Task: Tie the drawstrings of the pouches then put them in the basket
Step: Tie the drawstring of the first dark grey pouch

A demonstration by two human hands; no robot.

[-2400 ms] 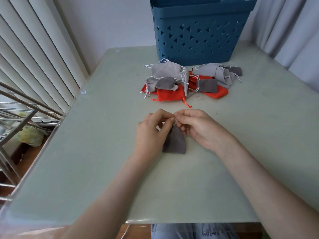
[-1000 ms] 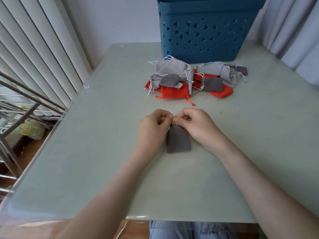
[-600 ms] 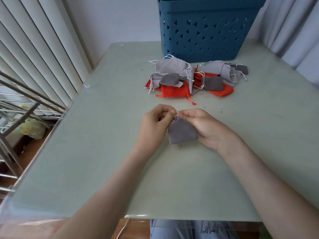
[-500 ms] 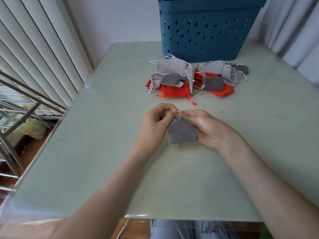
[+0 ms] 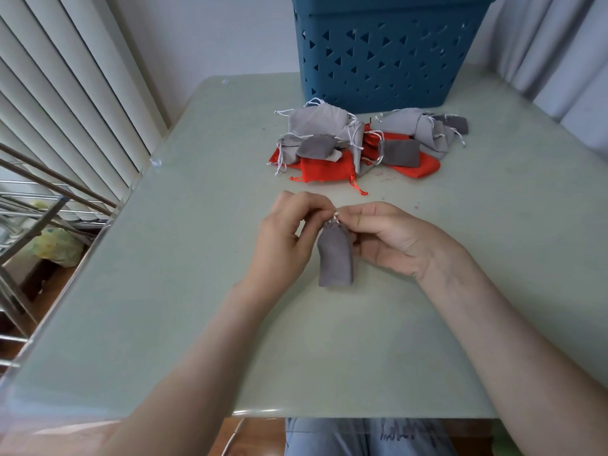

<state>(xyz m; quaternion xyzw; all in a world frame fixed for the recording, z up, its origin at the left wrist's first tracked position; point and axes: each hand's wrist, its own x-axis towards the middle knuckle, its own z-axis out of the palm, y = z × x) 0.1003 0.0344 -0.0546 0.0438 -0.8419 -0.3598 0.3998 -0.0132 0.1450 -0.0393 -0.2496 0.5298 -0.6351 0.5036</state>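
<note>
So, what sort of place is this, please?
Probably a room in a home: a glass-topped table stands beside vertical blinds, curtains hang at the right, and a metal rack shows at the left.

Dark grey pouch (image 5: 335, 258): soft matt cloth, suede-like nap, no shine.
Red pouches (image 5: 325, 169): cloth again, but glossier, satin sheen.
Light grey pouches (image 5: 316, 118): matt woven cloth, thin white cord.
Basket (image 5: 378, 54): blue moulded plastic, smooth, dull.
Counter (image 5: 197, 291): smooth, faintly glossy, glassy at the edge.
Rack (image 5: 16, 286): bare shiny metal.
</note>
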